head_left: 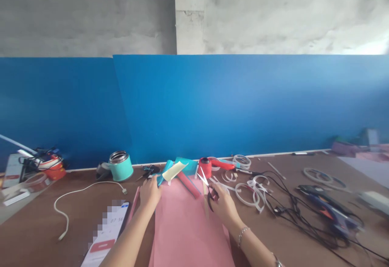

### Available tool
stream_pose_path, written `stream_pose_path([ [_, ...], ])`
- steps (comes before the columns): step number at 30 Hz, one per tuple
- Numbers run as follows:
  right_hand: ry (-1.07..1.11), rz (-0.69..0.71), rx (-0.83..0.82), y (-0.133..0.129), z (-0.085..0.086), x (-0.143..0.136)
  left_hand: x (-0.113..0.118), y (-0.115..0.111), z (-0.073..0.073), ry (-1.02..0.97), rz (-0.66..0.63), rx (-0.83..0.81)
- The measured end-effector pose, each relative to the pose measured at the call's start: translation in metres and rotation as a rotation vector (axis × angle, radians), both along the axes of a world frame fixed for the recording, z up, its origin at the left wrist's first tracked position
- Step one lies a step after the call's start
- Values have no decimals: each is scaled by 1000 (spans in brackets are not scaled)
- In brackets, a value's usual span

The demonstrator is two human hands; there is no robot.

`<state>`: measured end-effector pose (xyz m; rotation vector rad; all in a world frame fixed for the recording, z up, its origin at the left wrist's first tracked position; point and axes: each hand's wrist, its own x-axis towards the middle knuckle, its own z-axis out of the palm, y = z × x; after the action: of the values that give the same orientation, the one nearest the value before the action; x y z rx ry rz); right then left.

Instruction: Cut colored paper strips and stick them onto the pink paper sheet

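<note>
My left hand [150, 193] is closed around the near end of a blue strip [165, 169] that looks like paper. A curled pale yellow piece of paper [175, 171] lies over this strip; whether my fingers also grip it is hard to see. In my right hand [223, 204] is a pair of scissors [204, 178] with dark handles, blades parted and pointing up and left. Both hands are above pink paper sheets [188, 230]. A red strip [189, 184] and a teal sheet [187, 165] lie between the hands, towards the back.
Left are a phone [106, 236], a white cable [65, 208] and a turquoise steel-lined cup [120, 166]. A red cylindrical object [205, 167] stands behind the scissors. White coiled strips [251, 194], black cords [294, 210] and a blue-and-black tool [330, 214] lie right. A blue panel [227, 105] rises behind.
</note>
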<state>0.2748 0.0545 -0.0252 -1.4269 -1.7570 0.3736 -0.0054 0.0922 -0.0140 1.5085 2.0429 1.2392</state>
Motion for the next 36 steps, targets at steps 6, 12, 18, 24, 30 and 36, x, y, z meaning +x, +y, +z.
stream_pose_path([
  [6,201,5,-45,-1,6,-2,-3,-6,13,-190,64,59],
  [12,813,218,-302,-10,18,-11,41,-53,20,-917,-450,13],
  [18,1199,269,-378,-12,24,-10,67,-78,16,-940,-725,-321],
  [24,1024,149,-244,-6,18,-5,65,-80,10,-880,-704,-379],
  [30,868,177,-259,-11,18,-13,61,-78,17,-660,-667,-188],
  [36,891,164,-262,-10,20,-12,56,-70,10,-123,-568,-44],
])
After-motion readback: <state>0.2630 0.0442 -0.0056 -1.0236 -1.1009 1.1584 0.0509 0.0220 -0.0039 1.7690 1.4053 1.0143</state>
